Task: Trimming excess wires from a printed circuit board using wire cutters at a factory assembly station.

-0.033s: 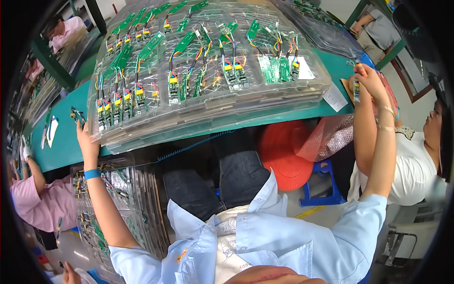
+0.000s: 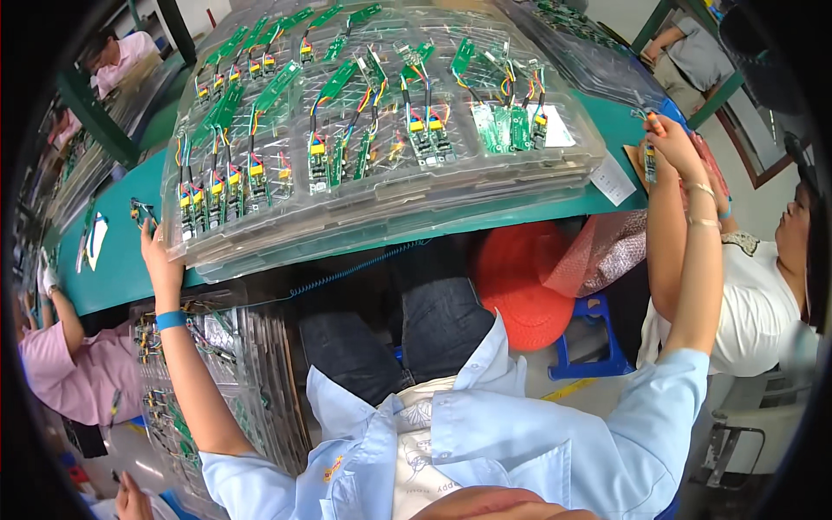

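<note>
At the table's left, my left hand (image 2: 161, 258) is beside the near left corner of a clear plastic tray (image 2: 381, 217). Its fingertips are closed at a small circuit board with wires (image 2: 141, 211). Far to the right, my right hand (image 2: 680, 152) is closed around a small orange piece (image 2: 656, 126), partly hidden by the fingers. A narrow circuit board (image 2: 649, 163) with thin wires above it shows beside that hand; what holds it is unclear. Between my hands, several green boards with coloured wires and yellow parts (image 2: 316, 149) fill the tray, which tops a stack.
The green table (image 2: 121, 269) runs beneath the stack. A white paper slip (image 2: 614, 180) lies at its right. More trays (image 2: 260, 347) stand low at my left. A red round stool seat (image 2: 524, 286) and a blue stool (image 2: 589, 338) are below. Co-workers sit close on both sides.
My right hand has shifted slightly left, and the narrow board beside it has shifted left too. My left hand is practically unmoved. A hand at the lower left edge has moved a little.
</note>
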`<move>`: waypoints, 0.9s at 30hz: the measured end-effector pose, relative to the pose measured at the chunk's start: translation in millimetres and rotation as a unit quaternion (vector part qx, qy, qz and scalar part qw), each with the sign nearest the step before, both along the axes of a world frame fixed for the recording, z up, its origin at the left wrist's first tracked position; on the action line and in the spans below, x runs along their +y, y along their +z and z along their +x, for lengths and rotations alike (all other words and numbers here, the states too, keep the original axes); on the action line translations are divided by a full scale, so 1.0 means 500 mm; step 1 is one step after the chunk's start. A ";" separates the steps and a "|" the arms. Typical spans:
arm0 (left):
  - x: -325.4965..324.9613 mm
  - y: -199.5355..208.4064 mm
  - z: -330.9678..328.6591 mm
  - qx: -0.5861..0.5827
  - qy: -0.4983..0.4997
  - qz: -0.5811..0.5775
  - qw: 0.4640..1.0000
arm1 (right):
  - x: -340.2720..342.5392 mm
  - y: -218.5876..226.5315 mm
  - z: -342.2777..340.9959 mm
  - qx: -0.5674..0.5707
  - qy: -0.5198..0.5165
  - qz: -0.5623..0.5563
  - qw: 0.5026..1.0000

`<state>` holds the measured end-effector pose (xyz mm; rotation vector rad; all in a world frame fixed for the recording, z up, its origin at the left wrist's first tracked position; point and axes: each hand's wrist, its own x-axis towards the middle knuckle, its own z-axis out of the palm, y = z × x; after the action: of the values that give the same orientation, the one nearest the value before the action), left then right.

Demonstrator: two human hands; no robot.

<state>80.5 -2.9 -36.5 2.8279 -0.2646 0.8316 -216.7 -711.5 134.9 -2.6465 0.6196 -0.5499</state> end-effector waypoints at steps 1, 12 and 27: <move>0.003 0.002 -0.006 -0.020 -0.022 -0.015 0.999 | -0.042 -0.009 0.016 -0.005 0.001 -0.002 1.000; -0.013 0.051 -0.055 0.034 -0.055 -0.337 0.939 | 0.162 0.002 0.114 -0.077 -0.004 -0.038 0.996; -0.039 0.070 -0.032 -0.052 0.126 -0.010 0.991 | 0.246 0.133 0.073 -0.263 0.090 0.033 0.960</move>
<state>64.2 -22.5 -1.4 2.8403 0.0894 1.0272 -180.0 -588.5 201.4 -2.3118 0.2264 -1.0970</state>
